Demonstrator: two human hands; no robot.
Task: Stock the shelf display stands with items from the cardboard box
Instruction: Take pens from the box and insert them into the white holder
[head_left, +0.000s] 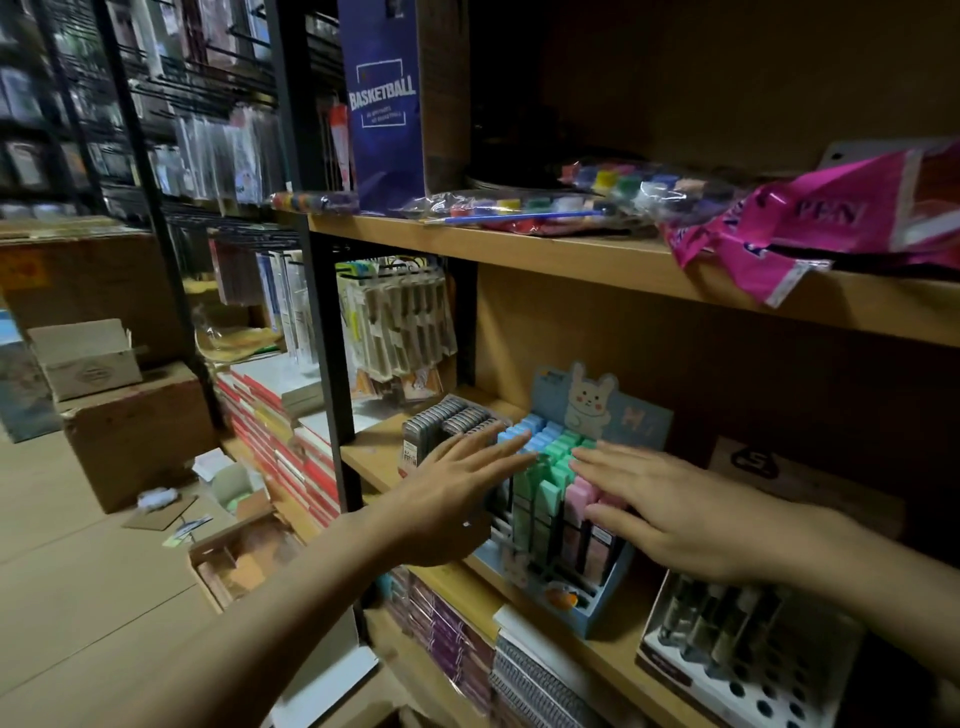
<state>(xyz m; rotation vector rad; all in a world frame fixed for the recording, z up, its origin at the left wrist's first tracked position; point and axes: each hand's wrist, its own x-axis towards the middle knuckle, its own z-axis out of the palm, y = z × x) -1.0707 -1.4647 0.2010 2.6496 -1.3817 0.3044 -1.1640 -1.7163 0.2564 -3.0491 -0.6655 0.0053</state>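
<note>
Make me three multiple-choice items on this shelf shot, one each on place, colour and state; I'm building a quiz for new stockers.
1. Where does the bunny stand sit?
A. top shelf
B. middle shelf
C. floor

2. What colour is the basketball box?
A. blue
B. red
C. green

3. How are the hands?
A. fists
B. gripping a box
C. open over the stand

B: it stands on the middle shelf, under the paints.
A: its printed face is blue.
C: left hand and right hand have straight fingers.

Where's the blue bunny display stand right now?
The blue bunny display stand sits on the middle wooden shelf, centre-right in the head view, under both hands, between a grey item box and a black-and-white stand.
</note>
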